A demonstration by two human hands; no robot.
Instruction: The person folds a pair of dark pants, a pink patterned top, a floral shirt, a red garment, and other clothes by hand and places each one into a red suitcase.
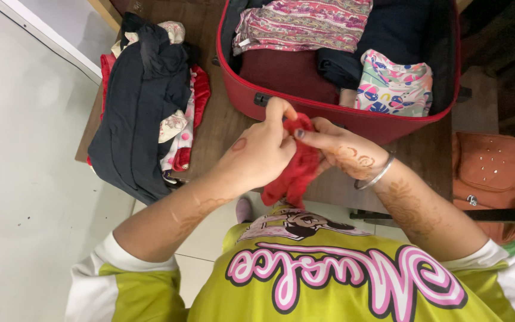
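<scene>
- A pile of dark and patterned clothes (147, 95) lies on the wooden table (210, 128), left of the red suitcase (329, 116).
- The left hand (260, 152), fingers curled shut, pinches the top of a small red cloth (296, 164) just in front of the suitcase's near wall.
- The right hand (344, 149), a bangle at its wrist, grips the same cloth from the other side.
- An orange bag (493, 167) sits right of the suitcase.

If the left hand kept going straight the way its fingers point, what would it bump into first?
The left hand points up and away toward the red suitcase. Beyond the small red cloth it already holds, it would probably meet the suitcase's near wall first, though depth is hard to judge.
</scene>
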